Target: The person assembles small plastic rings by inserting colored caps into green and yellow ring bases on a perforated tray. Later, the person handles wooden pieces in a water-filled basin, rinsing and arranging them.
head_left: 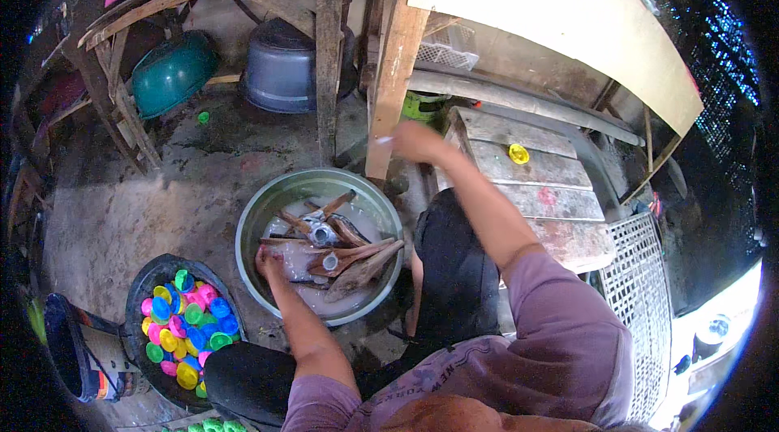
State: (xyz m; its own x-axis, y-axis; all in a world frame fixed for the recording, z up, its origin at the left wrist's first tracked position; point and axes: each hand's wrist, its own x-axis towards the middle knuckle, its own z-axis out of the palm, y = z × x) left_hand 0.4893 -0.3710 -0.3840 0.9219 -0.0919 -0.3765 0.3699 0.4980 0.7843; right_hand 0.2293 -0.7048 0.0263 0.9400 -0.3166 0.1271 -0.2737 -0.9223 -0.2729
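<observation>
A round grey-green basin [248, 268] stands on the floor before me, holding cloudy whitish liquid. Several wooden-handled tools [357, 257] with round metal pieces at their middles lie crossed in it. My left hand [268, 261] is inside the basin's left side, fingers curled by the handle ends; what they grip is partly hidden. Raised beyond the basin, my right hand [412, 142] is closed and slightly blurred beside a wooden post [393, 83]. A small whitish bit shows at its fingertips, too small to name.
At the left sits a dark tub [139, 286] full of colourful small plastic cups [191, 314], beside a bucket [69, 347]. A low wooden bench [560, 201] with a yellow cup [518, 154] is at my right. Under the far table are a green basin [174, 75] and a grey tub [280, 67].
</observation>
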